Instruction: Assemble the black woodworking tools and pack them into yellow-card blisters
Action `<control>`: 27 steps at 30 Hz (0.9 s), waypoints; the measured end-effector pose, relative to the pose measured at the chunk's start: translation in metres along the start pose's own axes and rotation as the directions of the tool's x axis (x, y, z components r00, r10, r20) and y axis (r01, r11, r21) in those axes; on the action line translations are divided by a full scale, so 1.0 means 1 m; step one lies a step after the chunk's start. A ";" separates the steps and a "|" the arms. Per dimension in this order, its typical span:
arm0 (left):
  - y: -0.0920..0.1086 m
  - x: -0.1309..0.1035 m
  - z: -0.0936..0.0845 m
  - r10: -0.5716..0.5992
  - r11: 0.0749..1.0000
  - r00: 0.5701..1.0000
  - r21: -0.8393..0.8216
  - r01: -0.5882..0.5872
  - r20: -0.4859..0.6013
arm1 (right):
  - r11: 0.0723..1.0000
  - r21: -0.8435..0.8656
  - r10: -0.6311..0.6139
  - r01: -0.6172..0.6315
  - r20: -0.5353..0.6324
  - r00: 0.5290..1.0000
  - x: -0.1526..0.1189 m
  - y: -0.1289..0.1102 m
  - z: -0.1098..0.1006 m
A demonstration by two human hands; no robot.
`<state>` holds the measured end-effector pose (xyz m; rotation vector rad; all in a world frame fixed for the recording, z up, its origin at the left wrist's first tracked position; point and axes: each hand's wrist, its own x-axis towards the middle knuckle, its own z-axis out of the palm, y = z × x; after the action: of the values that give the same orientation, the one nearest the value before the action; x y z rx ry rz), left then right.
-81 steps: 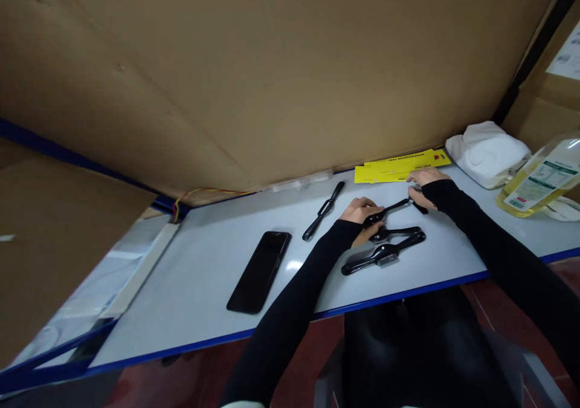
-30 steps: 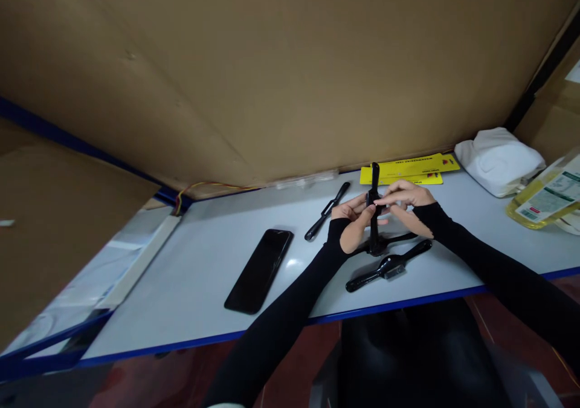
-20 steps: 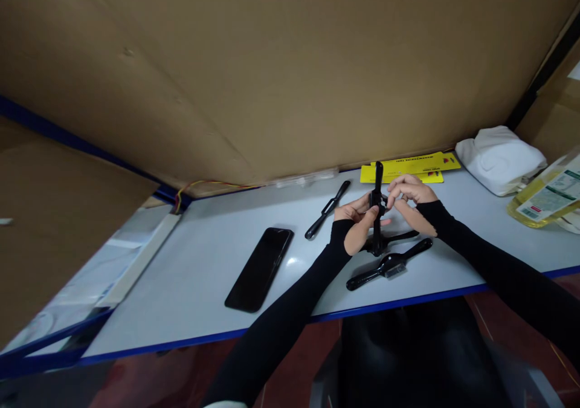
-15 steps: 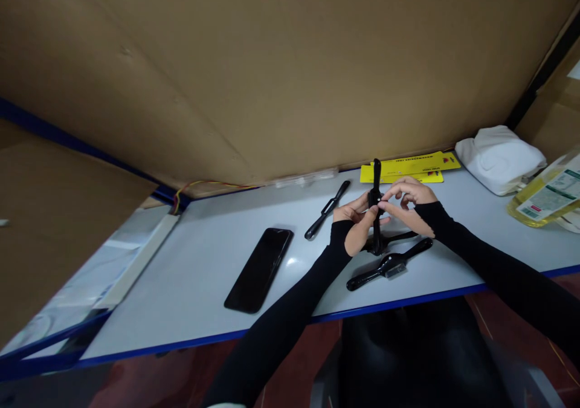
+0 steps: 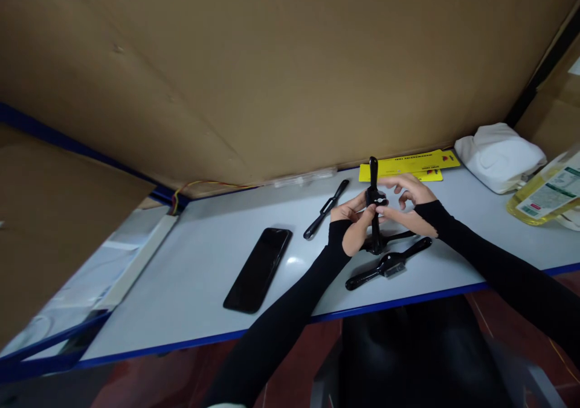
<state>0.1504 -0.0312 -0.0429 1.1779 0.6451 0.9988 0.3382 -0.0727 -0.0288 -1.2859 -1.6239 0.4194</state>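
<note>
My left hand (image 5: 356, 220) is closed around the middle of a black spokeshave (image 5: 373, 175), which stands nearly upright above the table. At its centre, a small dark cap plate (image 5: 383, 202) with a pale slot juts to the right. My right hand (image 5: 410, 199) has its thumb and fingers at this plate, the index finger stretched behind it; the exact contact is partly hidden. Below the hands lie a second spokeshave (image 5: 399, 236), partly covered, and a third spokeshave (image 5: 388, 265) with a metal blade showing. A spokeshave body (image 5: 326, 210) with an open middle rests left of my left hand.
A black phone (image 5: 257, 270) lies on the white table (image 5: 181, 275), left of my forearm. Yellow cards (image 5: 408, 166) and clear plastic strips (image 5: 303, 178) are along the cardboard wall. At right stand a white cloth bundle (image 5: 498, 157) and a bottle of yellow liquid (image 5: 544, 196).
The cap plate at the spokeshave's centre now sticks out to the right with its slot visible. My right fingers have spread from their pinch; the left hand keeps its hold.
</note>
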 end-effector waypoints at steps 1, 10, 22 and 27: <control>0.000 0.000 0.000 0.003 1.000 1.000 -0.011 -0.003 -0.005 | 1.000 -0.017 -0.018 0.019 0.014 1.000 0.000 -0.001 0.000; -0.003 -0.003 0.003 -0.006 1.000 1.000 -0.026 0.006 -0.004 | 0.992 -0.079 -0.098 0.098 0.007 0.995 -0.001 -0.008 0.003; 0.000 -0.007 0.006 -0.011 1.000 1.000 -0.008 0.011 0.019 | 0.996 -0.059 -0.072 0.070 -0.042 0.997 -0.001 -0.002 0.000; -0.004 -0.006 0.004 -0.005 1.000 1.000 -0.013 0.005 -0.014 | 0.992 -0.074 -0.101 0.103 0.029 0.994 0.000 -0.003 -0.003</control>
<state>0.1527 -0.0385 -0.0459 1.1583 0.6519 1.0063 0.3393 -0.0746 -0.0255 -1.2509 -1.7327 0.3153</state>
